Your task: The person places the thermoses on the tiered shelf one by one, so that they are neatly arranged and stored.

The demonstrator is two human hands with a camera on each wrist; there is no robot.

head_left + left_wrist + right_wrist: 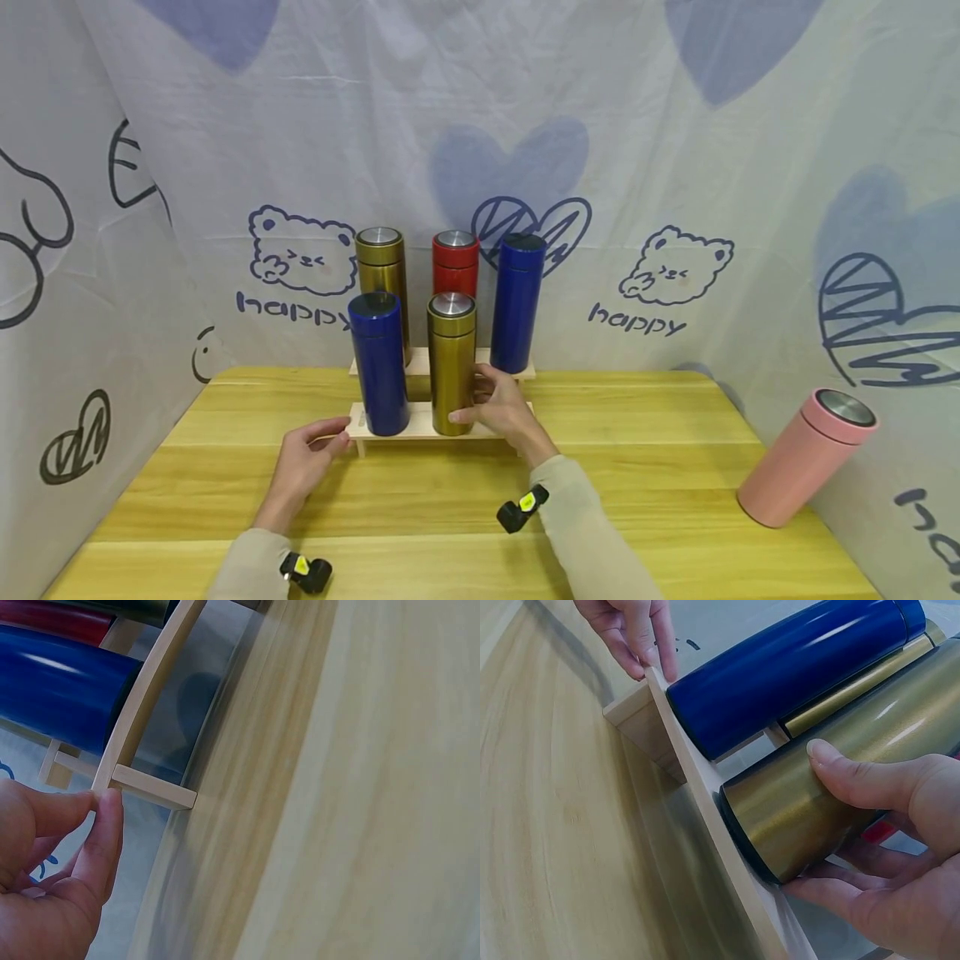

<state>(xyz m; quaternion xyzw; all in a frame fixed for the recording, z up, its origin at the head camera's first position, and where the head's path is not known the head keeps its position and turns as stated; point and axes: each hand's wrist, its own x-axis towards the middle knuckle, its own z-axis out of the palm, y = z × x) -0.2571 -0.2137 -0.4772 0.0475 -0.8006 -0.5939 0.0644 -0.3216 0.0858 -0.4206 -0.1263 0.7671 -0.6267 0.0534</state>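
Note:
A two-tier wooden rack (417, 426) carries several thermos bottles. On its lower tier a gold thermos (453, 375) stands upright, and my right hand (504, 414) grips it near its base, thumb on the front and fingers behind. The right wrist view shows the gold thermos base right at the board. My left hand (306, 457) pinches the left end of the lower board (142, 712) between thumb and fingers. Beside that end, a blue thermos (381, 375) stands on the same tier.
On the upper tier behind stand another gold thermos (381, 258), a red thermos (455, 262) and another blue thermos (516, 308). A pink thermos (802, 462) stands at the right of the wooden table (420, 517). A printed cloth (390, 125) hangs behind.

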